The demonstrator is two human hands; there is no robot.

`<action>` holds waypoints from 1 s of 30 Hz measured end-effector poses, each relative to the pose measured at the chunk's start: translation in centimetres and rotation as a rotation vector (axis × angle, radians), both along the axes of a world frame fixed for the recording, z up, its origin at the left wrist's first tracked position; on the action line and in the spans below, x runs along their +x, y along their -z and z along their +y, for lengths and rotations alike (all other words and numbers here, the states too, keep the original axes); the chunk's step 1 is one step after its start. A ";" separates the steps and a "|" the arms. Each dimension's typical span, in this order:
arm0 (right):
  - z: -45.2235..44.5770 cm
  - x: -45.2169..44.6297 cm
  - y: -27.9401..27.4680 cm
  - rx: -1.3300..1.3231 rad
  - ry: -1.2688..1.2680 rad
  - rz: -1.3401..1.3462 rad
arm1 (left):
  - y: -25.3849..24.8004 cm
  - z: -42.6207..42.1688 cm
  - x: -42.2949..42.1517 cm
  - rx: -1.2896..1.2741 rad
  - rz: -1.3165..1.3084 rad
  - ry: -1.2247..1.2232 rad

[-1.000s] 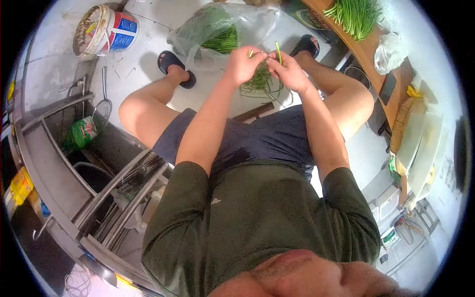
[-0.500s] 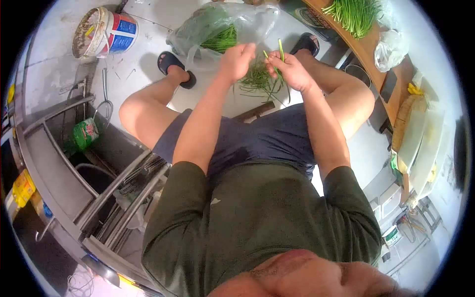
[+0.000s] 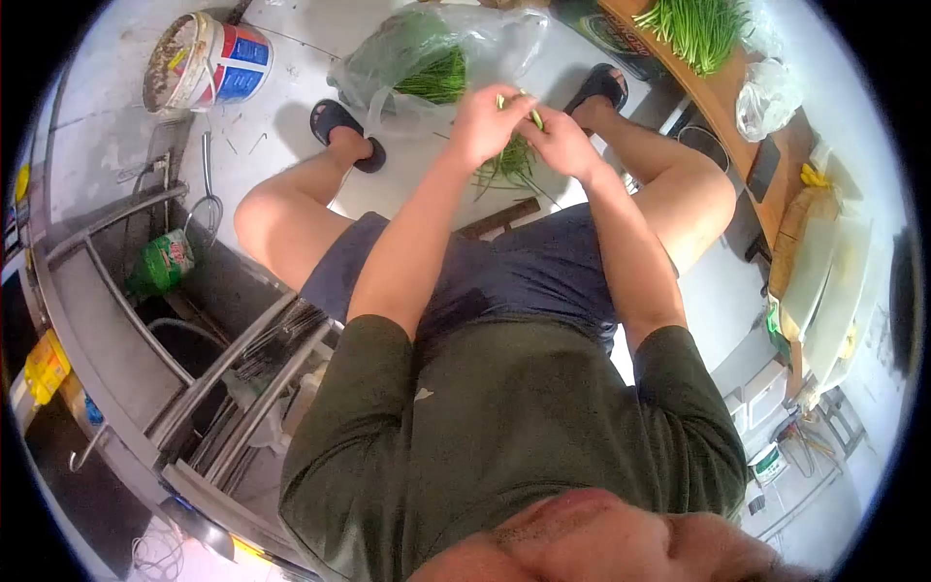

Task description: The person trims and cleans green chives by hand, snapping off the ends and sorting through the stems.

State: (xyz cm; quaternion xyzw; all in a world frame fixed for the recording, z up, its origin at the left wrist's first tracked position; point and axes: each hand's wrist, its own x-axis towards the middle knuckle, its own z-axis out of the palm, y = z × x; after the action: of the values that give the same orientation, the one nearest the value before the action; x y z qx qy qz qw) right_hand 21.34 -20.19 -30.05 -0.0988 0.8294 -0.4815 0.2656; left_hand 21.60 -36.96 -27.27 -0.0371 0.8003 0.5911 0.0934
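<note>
My left hand and my right hand meet at the fingertips above the floor between my knees. Thin green stalks, like garlic chives, show between the fingers. Right-hand fingers are closed around them, while the left pinches the stalks at their other side. Below lies a loose heap of green trimmings, partly hidden by my hands. Just beyond, a clear plastic bag lies open with a bunch of green chives inside.
A wooden table at right bears a chive pile, a white plastic bag and a dark phone. A dirty bucket stands at upper left. A metal rack is close on my left.
My hands have come together: the left moved slightly right, the right slightly left. The stalks, earlier upright in the right hand alone, are now between both hands.
</note>
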 end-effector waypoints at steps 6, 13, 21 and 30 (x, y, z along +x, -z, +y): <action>0.5 0.3 1.2 -0.498 0.188 -0.101 | 1.1 -1.1 -0.8 0.133 -0.138 0.006; 0.7 -0.2 1.9 -0.420 0.218 -0.150 | 0.7 -1.8 -1.2 -0.010 -0.129 0.105; 0.7 0.3 1.3 -0.177 0.181 0.185 | 1.0 -2.5 -1.2 -0.198 -0.036 0.247; 1.4 -0.3 2.7 -0.309 0.224 0.005 | 0.9 -4.3 -0.9 -0.157 -0.091 0.045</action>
State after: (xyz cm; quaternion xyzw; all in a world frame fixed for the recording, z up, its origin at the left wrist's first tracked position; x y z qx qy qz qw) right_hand 21.04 -18.80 -32.71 -0.0465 0.7520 -0.6295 0.1900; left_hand 20.72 -41.26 -28.14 -0.0530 0.8397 0.5221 0.1399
